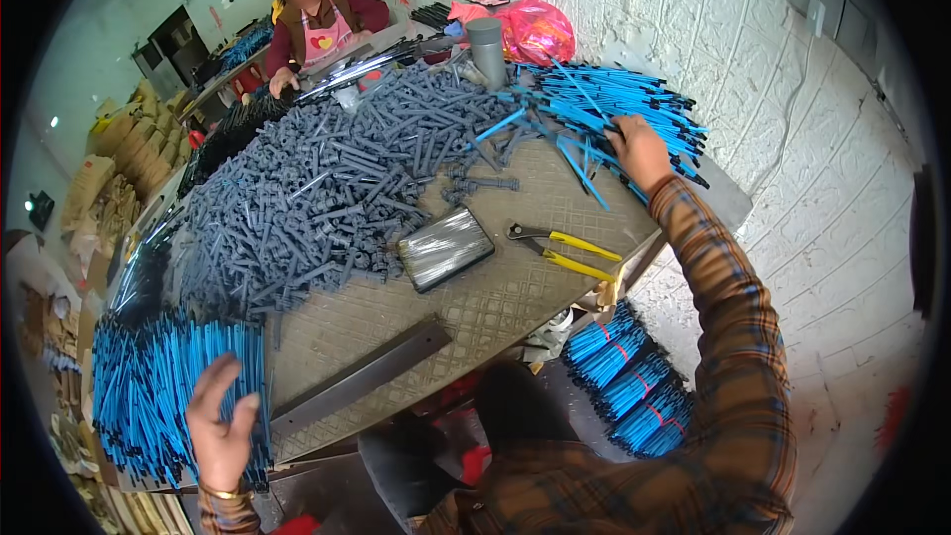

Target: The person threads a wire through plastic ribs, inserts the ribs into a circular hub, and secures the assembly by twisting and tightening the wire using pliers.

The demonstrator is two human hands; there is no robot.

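Note:
At the far right of the table, my right hand (640, 151) reaches into a loose heap of thin blue rods with black ends (614, 89). Its fingers are closed at the heap's near edge, and one blue rod (584, 91) slants up from the fingertips. My left hand (220, 431) is raised at the near left with fingers and thumb apart, holding nothing. Just beyond it lies a dense pile of similar blue rods (149, 386), lined up side by side. Some rods behind the left hand are hidden.
A large mound of grey plastic parts (317, 178) covers the table's middle. Nearer lie a silvery rectangular block (446, 250), yellow-handled pincers (584, 246) and a metal bar (367, 376). Banded rod bundles (634, 386) stand below right. Another person (327, 35) sits across the table.

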